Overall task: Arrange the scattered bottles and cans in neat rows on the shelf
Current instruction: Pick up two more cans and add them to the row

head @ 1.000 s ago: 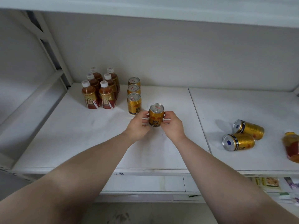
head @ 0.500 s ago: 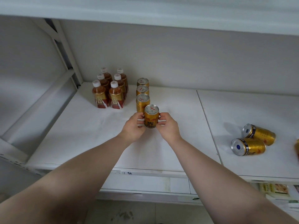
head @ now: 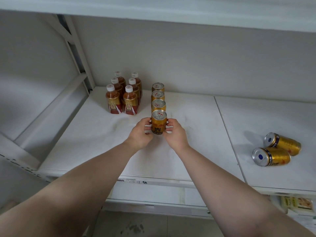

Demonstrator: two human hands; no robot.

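A gold can (head: pixel 158 123) stands upright on the white shelf (head: pixel 95 134), right in front of a row of three upright gold cans (head: pixel 158 98). My left hand (head: pixel 140 133) grips its left side and my right hand (head: pixel 175 133) grips its right side. Several brown tea bottles with white caps (head: pixel 124 95) stand in two rows at the back left. Two more gold cans (head: pixel 277 149) lie on their sides on the right shelf panel.
A slanted white shelf brace (head: pixel 73 53) rises at the back left. The upper shelf board (head: pixel 171 9) overhangs the top of the view. Packets (head: pixel 297 203) lie on a lower level at the bottom right.
Both hands have moved the held can back and left until it stands in line at the front of the can row. The camera view has shifted left.
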